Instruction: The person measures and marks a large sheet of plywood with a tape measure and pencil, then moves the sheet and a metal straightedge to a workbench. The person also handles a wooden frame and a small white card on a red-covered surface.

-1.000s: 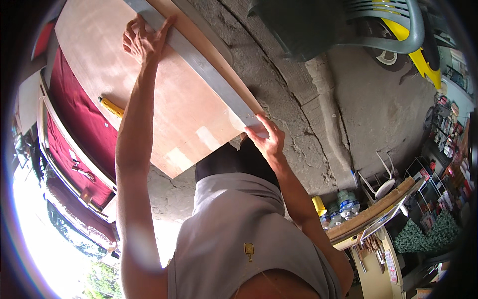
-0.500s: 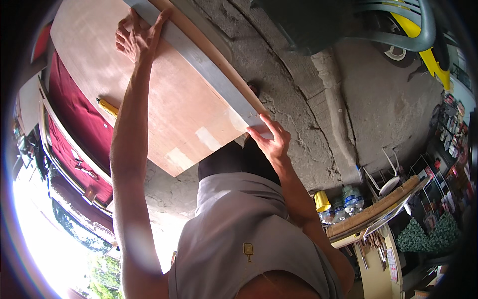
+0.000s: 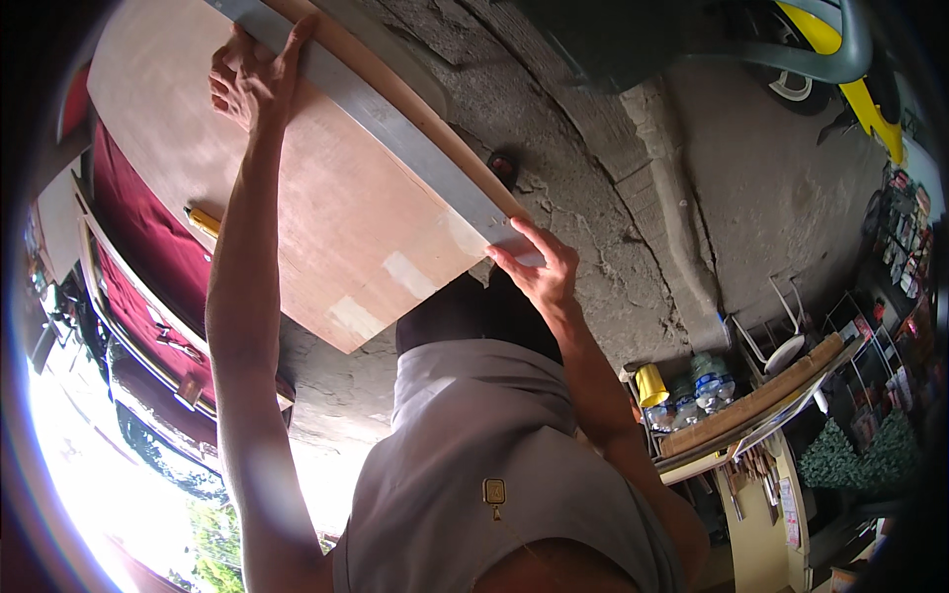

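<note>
A long grey metal straightedge bar (image 3: 395, 131) lies along one edge of a pale plywood sheet (image 3: 346, 208), with a narrow wooden strip showing beyond it. My left hand (image 3: 255, 79) grips the far part of the bar, thumb across its top and fingers curled at its near side. At the near end, my right hand (image 3: 539, 267) is closed around the bar's tip, thumb and fingers on either side; part of its hold is hidden. A slim yellow tool (image 3: 204, 219) with a dark tip lies by the sheet's left edge, partly behind my left forearm.
Dark red cloth (image 3: 148, 217) covers a surface at left. Cracked concrete floor (image 3: 593, 247) spreads to the right. A dark green plastic chair (image 3: 791, 59) stands at upper right. Plastic bottles (image 3: 710, 385) and a yellow cup (image 3: 650, 385) stand beside a wooden bench (image 3: 756, 400) at lower right.
My left hand and the far end of the bar have shifted slightly left in view. Both hands keep their hold on the bar. A dark shoe shows more beyond the sheet.
</note>
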`<state>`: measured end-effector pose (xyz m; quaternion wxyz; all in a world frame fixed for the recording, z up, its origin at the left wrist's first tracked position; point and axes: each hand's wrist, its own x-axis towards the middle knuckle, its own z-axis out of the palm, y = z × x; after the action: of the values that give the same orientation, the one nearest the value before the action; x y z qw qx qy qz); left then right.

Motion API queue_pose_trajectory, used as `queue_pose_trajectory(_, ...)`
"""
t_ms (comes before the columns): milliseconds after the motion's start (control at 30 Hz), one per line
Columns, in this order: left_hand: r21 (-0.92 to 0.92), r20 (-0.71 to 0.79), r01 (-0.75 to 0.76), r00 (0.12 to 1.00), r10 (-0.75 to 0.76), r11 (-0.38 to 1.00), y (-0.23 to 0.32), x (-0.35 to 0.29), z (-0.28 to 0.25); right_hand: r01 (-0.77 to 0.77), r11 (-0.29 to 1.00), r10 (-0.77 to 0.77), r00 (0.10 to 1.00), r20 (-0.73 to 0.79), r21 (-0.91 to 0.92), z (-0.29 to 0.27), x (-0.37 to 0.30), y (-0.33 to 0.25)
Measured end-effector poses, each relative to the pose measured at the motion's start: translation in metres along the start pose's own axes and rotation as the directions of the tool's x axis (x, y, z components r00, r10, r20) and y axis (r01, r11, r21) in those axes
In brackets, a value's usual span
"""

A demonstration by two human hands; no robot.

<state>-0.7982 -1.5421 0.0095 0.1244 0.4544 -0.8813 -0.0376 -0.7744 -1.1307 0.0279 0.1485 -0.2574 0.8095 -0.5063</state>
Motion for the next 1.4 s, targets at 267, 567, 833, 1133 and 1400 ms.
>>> queue_pose_trajectory(267, 0.004, 0.006, 0.024, 1.0, -0.024, 1.0, -0.001, -0.002, 0.0, -0.065, 0.991, 0.063, 0.998, 0.023, 0.115, -0.002, -0.001, -0.001)
queue_pose_trajectory(567, 0.016, 0.017, 0.051, 0.999, -0.051, 0.999, -0.001, -0.001, -0.001, -0.083, 0.99, 0.08, 0.996, 0.031, 0.11, -0.004, -0.002, -0.002)
queue_pose_trajectory(833, -0.004, -0.014, 0.024, 1.0, -0.024, 1.0, 0.002, -0.009, -0.004, -0.114, 0.993, 0.114, 0.993, 0.021, 0.013, -0.005, -0.001, -0.003)
queue_pose_trajectory(1133, 0.029, 0.002, 0.048, 0.999, -0.048, 0.998, 0.011, -0.011, -0.011, -0.21, 0.977, 0.21, 0.978, 0.017, 0.039, -0.007, -0.005, -0.019)
queue_pose_trajectory(1400, 0.007, -0.089, -0.031, 0.996, 0.031, 0.999, 0.013, -0.012, -0.014, -0.177, 0.975, 0.18, 0.983, -0.016, 0.135, -0.001, -0.002, -0.007)
